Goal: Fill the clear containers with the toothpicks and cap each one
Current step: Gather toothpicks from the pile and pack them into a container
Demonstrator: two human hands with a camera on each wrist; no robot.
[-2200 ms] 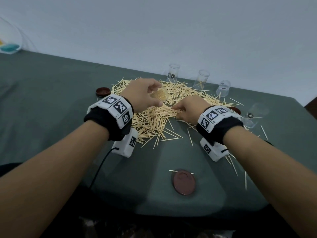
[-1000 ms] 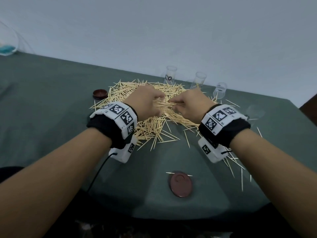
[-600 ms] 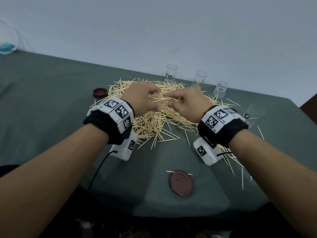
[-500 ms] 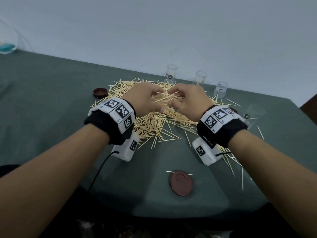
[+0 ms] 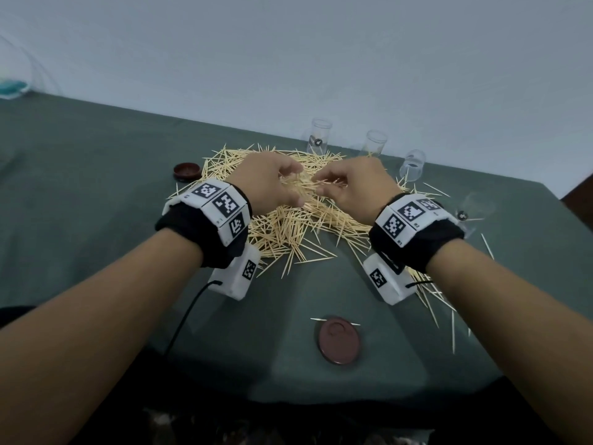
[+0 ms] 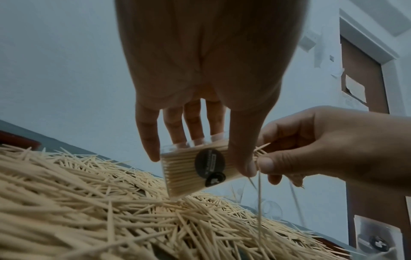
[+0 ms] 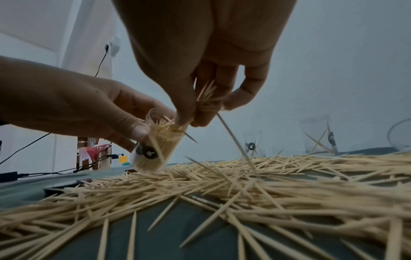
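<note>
A loose heap of toothpicks (image 5: 288, 220) (image 6: 111, 211) (image 7: 244, 184) covers the middle of the green table (image 5: 96, 187). My left hand (image 5: 272, 184) (image 6: 193, 140) grips a clear container (image 6: 193, 168) (image 7: 155, 149), tilted and packed with toothpicks, just above the heap. My right hand (image 5: 346, 184) (image 7: 200, 109) (image 6: 289, 154) pinches a bundle of toothpicks (image 7: 206, 100) at the container's mouth. A few toothpicks hang or fall from that bundle. In the head view the container is hidden behind the fingers.
Three clear containers stand upright behind the heap (image 5: 321, 136) (image 5: 374, 147) (image 5: 413, 165); another lies on its side at the right (image 5: 471, 208). One brown cap (image 5: 339, 340) lies near the front edge, another (image 5: 186, 171) left of the heap. Stray toothpicks lie at right (image 5: 449, 316).
My right hand left the heap with a pinch of toothpicks and came to the container in my left hand. Both hands rose slightly and moved toward the back of the heap.
</note>
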